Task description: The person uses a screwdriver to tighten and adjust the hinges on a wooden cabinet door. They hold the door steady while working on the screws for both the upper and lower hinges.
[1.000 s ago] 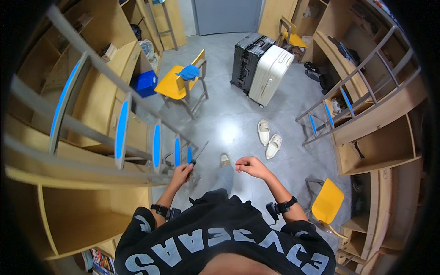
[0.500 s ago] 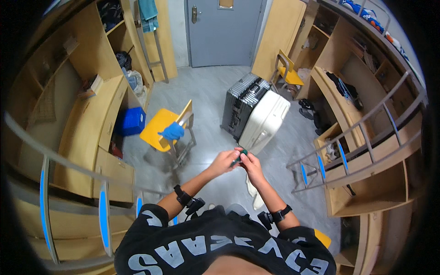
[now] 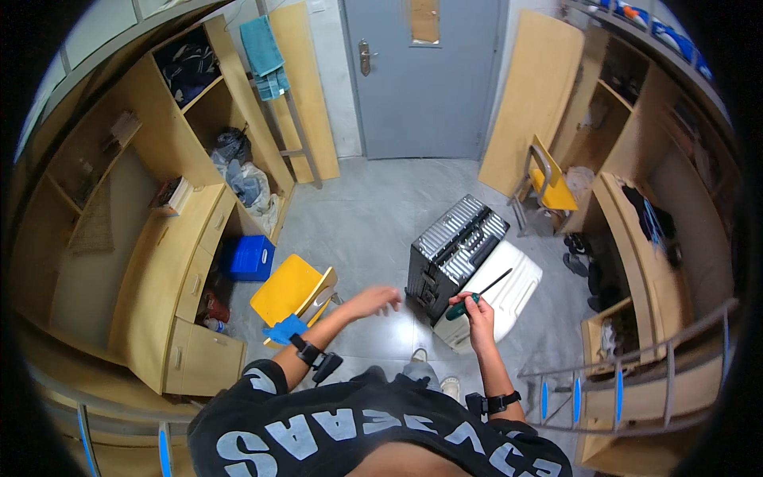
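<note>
A screwdriver with a dark green handle and a thin dark shaft is gripped by my right hand. Its shaft points up and to the right, above the white suitcase. Against that case stands a ribbed dark grey suitcase. My left hand is held out left of the suitcases, over the floor. It is blurred by motion, but its fingers appear stretched out with nothing in them.
A yellow chair with a blue cloth stands left of me, by a blue box. Wooden desks line both sides. Another yellow chair is at the far right. A grey door closes the far end.
My hands, together around the screwdriver before, have separated. The right has carried it rightward over the white suitcase; the left has moved slightly left. The view has shifted toward the door.
</note>
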The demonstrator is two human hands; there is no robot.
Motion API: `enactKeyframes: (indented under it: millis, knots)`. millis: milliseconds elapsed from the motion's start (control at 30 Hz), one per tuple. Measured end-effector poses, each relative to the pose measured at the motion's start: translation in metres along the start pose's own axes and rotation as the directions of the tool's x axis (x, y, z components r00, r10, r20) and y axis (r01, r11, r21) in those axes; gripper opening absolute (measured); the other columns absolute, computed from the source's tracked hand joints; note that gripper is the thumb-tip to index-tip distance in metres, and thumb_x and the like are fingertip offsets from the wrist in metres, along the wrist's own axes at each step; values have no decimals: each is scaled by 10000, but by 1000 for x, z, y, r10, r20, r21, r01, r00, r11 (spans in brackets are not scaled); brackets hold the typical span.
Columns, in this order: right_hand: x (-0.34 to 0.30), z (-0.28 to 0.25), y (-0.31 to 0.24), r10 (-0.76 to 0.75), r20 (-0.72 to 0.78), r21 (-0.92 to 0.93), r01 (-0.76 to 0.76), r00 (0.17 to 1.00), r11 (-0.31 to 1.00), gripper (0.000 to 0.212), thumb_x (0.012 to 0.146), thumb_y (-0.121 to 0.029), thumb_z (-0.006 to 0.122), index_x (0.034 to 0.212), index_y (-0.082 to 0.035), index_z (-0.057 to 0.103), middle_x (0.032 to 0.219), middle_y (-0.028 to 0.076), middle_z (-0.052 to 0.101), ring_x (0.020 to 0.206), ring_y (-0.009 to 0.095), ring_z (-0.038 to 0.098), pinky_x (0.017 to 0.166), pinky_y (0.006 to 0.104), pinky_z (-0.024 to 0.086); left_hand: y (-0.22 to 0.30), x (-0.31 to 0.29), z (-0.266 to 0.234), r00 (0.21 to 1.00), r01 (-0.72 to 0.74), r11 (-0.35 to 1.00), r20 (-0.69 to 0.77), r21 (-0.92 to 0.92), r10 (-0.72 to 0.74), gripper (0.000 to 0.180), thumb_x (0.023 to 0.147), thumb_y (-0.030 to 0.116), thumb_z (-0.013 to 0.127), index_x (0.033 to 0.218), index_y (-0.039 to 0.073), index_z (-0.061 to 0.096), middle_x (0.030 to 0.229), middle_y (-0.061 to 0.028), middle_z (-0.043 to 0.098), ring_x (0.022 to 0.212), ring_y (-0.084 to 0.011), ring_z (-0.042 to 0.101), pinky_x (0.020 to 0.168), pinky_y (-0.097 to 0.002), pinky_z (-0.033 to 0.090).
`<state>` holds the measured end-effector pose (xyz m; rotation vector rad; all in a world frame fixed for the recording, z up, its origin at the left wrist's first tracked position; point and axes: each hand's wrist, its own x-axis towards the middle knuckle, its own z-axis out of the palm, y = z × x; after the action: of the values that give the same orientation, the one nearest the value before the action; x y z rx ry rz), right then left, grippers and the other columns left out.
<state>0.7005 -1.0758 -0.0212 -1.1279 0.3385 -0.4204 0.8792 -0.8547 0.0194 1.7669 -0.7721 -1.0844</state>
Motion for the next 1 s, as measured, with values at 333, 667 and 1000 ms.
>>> enactKeyframes:
  millis: [333, 667, 1000]
  knots:
    - [193, -6, 29, 147, 159, -10, -147, 976, 989, 305, 944, -264, 442, 925, 12, 571, 772, 78, 610, 740, 144, 553, 720, 258, 423, -2, -20, -127, 774, 214, 934, -534, -286, -341, 284, 932, 281, 432, 927, 51, 598, 798, -14, 621, 651, -84, 560, 566, -216, 430]
    - [368, 60, -23, 393, 176, -212, -355, 902, 910, 316, 938, -293, 473, 921, 5, 578, 720, 59, 591, 678, 113, 532, 629, 219, 413, 3, 37, -247, 662, 61, 863, -626, -502, -411, 291, 928, 264, 462, 992, 11, 590, 800, -19, 599, 613, -64, 495, 548, -189, 363]
    - [529, 135, -75, 308, 101, -281, -270, 946, 921, 409, 948, -353, 426, 968, 37, 546, 686, 68, 556, 661, 139, 520, 635, 248, 408, 5, 124, -382, 617, -95, 823, -682, -561, -393, 245, 921, 199, 456, 959, 3, 598, 761, -27, 600, 574, -54, 483, 518, -189, 364]
